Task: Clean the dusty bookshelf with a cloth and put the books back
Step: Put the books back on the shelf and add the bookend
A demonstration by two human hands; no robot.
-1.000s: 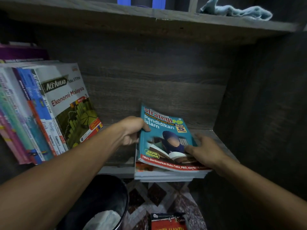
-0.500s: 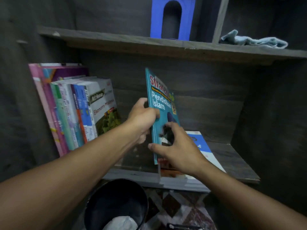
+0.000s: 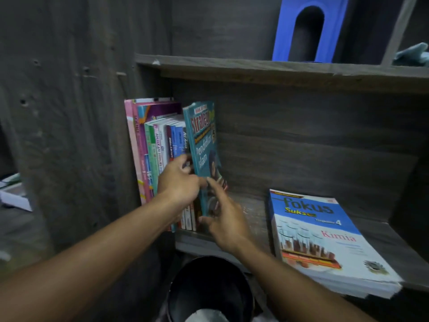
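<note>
The teal book (image 3: pixel 204 145) stands on the lower shelf (image 3: pixel 255 212) at the right end of the row of standing books (image 3: pixel 157 147), touching the row's last spine, its top tipped slightly away from the row. The left hand (image 3: pixel 178 184) grips the book's near edge, fingers curled in against the row and thumb across the cover. The right hand (image 3: pixel 225 219) is flat and loose, its straight fingers pressing the lower cover just right of the row.

The step in hand looks like seating this book into the row. To do it well, press from the right low on the cover so the foot slides in flush, then draw the left fingers out from between book and row before the gap closes. Finish by pushing the spine back level with the others, or the soft cover may sag and splay.

Well to the right of the row a Fokus Kimia book (image 3: pixel 325 240) lies flat, overhanging the shelf front, probably next. The cloth (image 3: pixel 413 56) rests on the board above, far right of the row.
</note>
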